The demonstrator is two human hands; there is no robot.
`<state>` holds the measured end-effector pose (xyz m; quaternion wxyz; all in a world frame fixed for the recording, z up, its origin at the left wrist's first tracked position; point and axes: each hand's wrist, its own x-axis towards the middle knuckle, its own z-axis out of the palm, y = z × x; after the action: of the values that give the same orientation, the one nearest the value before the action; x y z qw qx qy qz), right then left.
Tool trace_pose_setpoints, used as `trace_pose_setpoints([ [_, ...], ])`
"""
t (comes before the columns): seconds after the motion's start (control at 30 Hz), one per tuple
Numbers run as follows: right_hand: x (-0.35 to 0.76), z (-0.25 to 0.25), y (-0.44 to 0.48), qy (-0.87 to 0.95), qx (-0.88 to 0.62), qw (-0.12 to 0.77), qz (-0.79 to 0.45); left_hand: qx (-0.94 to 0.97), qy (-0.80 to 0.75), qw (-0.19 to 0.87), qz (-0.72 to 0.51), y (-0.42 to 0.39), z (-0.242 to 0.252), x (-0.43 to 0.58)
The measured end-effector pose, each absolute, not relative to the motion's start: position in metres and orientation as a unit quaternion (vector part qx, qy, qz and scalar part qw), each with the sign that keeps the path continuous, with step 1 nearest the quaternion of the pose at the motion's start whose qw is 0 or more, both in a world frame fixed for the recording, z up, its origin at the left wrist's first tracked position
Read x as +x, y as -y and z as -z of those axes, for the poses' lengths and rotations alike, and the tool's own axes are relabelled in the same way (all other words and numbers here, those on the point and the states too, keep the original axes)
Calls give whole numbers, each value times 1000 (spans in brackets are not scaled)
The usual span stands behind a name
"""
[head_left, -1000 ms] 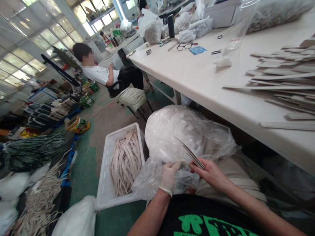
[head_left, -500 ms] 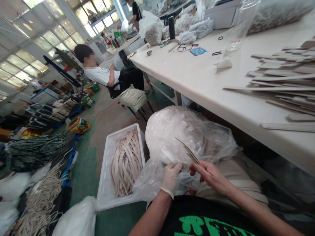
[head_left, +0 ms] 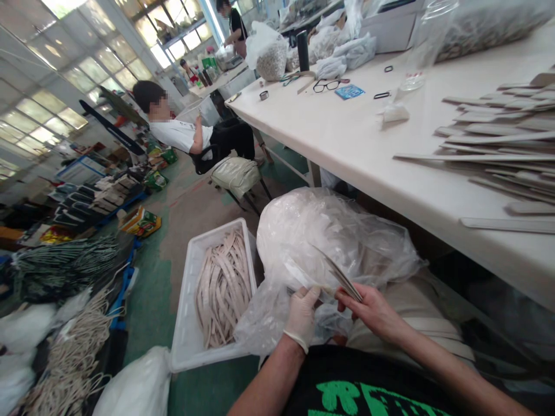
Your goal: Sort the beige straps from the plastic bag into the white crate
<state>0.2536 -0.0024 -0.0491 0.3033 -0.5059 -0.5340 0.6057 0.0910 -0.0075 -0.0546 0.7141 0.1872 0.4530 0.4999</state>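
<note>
- Beige strips are in the right hand, whose fingers grip them at the near end; at least 3, but I cannot count them exactly.
- Since a moment ago, these strips show a little more spread, while both hands stay almost in place; I judge the handling of the strips is still in progress.
- The left hand, with 1 pale glove, has its fingers bent, just left of the right hand; I cannot tell whether they grip anything.
- Under the hands lies 1 large plastic bag.
- To its left stands 1 white tub with many strips, too tangled for counting.
- On the table, 1 strip pile lies at right; farther are 1 pair of glasses and 1 blue packet.
- At far left, 1 person in white sits.
</note>
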Motion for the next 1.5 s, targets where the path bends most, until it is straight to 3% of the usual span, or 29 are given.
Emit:
trace_pose_setpoints([
  [0.53, 256, 41, 2, 475, -491, 314, -659, 209, -446, 721, -487, 9, 52, 91],
  [1.03, 253, 40, 6, 521, -515, 356, -580, 172, -499, 687, -500, 7, 59, 85],
  [1.27, 249, 36, 7, 632, -497, 342, -486, 157, -485, 695, -507, 7, 50, 89],
  [1.5, 247, 37, 8, 647, -508, 315, -474, 152, -509, 678, -509, 5, 43, 91],
])
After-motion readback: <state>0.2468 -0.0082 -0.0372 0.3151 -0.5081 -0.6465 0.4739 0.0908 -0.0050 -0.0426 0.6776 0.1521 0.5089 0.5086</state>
